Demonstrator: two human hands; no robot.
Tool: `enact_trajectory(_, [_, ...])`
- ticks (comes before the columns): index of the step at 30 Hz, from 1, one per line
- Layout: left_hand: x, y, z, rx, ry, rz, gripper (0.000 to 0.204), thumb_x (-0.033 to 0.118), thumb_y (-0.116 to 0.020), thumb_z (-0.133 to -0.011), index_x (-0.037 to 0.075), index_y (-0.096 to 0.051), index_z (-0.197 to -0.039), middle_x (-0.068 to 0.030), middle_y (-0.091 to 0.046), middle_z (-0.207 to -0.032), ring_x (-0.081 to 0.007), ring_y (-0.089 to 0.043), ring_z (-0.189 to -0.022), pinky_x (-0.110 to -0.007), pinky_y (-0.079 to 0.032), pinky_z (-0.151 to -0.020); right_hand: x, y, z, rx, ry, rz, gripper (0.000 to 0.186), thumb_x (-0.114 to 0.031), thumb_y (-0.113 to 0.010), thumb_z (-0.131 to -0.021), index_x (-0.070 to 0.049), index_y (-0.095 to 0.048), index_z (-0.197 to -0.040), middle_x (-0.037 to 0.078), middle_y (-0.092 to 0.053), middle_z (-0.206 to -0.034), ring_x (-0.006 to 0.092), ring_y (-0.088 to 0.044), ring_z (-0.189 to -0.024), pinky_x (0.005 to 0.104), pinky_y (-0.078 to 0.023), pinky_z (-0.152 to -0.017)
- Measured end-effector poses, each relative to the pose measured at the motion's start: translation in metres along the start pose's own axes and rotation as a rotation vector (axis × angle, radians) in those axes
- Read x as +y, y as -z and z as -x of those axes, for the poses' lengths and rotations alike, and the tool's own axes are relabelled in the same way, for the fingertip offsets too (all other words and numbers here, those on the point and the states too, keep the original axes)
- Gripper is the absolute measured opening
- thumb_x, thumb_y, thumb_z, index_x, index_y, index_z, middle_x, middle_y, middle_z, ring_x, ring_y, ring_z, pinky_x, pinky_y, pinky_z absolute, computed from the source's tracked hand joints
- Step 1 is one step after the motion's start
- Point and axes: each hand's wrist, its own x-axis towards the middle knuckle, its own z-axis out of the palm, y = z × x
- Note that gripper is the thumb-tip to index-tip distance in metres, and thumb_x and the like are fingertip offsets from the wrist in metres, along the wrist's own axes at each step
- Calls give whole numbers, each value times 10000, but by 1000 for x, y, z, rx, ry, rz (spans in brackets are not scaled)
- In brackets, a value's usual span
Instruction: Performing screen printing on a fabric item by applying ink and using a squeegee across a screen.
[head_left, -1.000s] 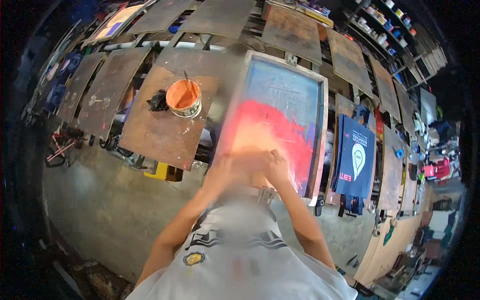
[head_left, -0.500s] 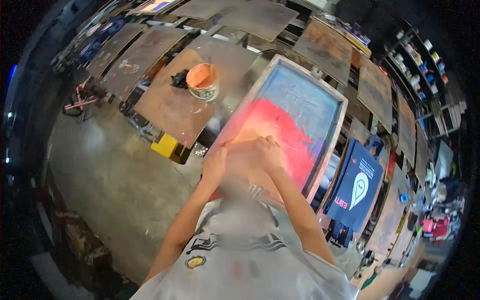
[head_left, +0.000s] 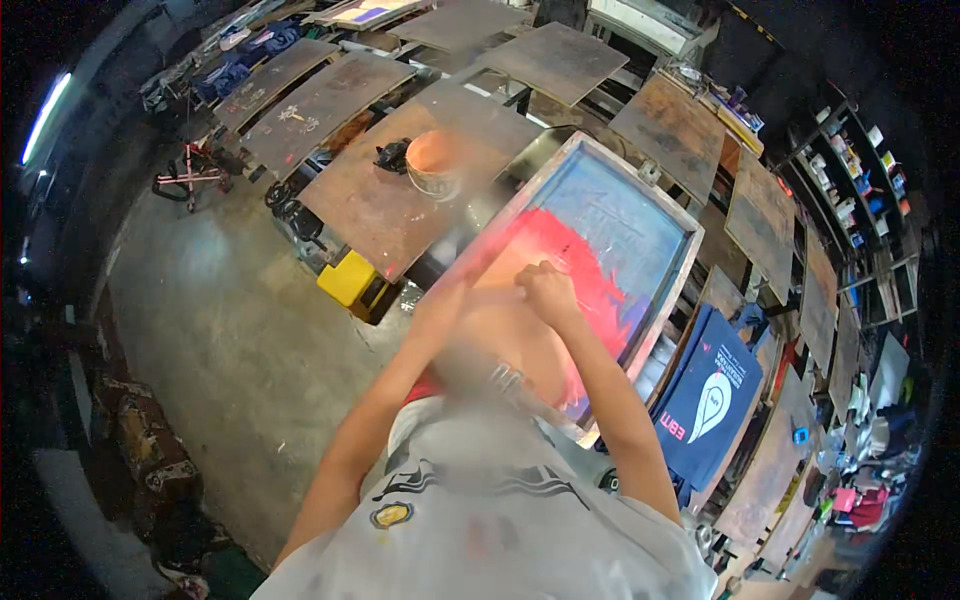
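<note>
A wooden-edged printing screen lies slanted before me, its mesh blue at the far end and smeared with red ink nearer. Both hands are over the ink on a squeegee, a pale bar largely lost in blur. My right hand is closed around its right end, knuckles up. At the left end, beside the screen's left edge, is my left hand; it looks closed too, though its fingers are blurred. The near part of the screen is partly hidden by blur.
Left of the screen, a bucket with orange inside stands on a brown board, beside a black crumpled thing. A navy printed cloth lies on a board to the right. More flat boards surround these. A yellow box-shaped part juts out low left.
My hands have slid a little farther from my body over the red ink, still on the squeegee. The whole view has shifted slightly, moving the bucket and screen rightward and down in the picture.
</note>
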Motion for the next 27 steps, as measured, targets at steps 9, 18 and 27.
enact_trajectory(9, [26, -7, 46, -35, -77, -141, 346, 184, -675, -874, 39, -470, -1114, -220, -632, -1059, -420, -612, -995, -505, -491, -772, -14, -14, 42, 68, -51, -33, 80, -76, -644, -723, -132, -655, -780, 16, -637, -819, 246, -613, -854, 381, -545, -686])
enact_trajectory(18, [20, 30, -5, -81, -337, 0, 365, 209, -688, -884, 37, -494, -1141, -225, -642, -963, -441, -626, -922, -502, -490, -757, -10, 22, 23, -209, -59, 1, 66, -127, -675, -737, -135, -671, -802, 42, -652, -843, 248, -639, -904, 390, -552, -660])
enact_trajectory(27, [43, 28, -39, -77, -143, 145, 398, 167, -704, -857, 57, -493, -1176, -229, -612, -1132, -404, -620, -1042, -475, -496, -815, -4, -32, 23, 78, -277, 139, 113, -113, -676, -733, -110, -658, -845, 52, -628, -895, 266, -623, -916, 399, -562, -693])
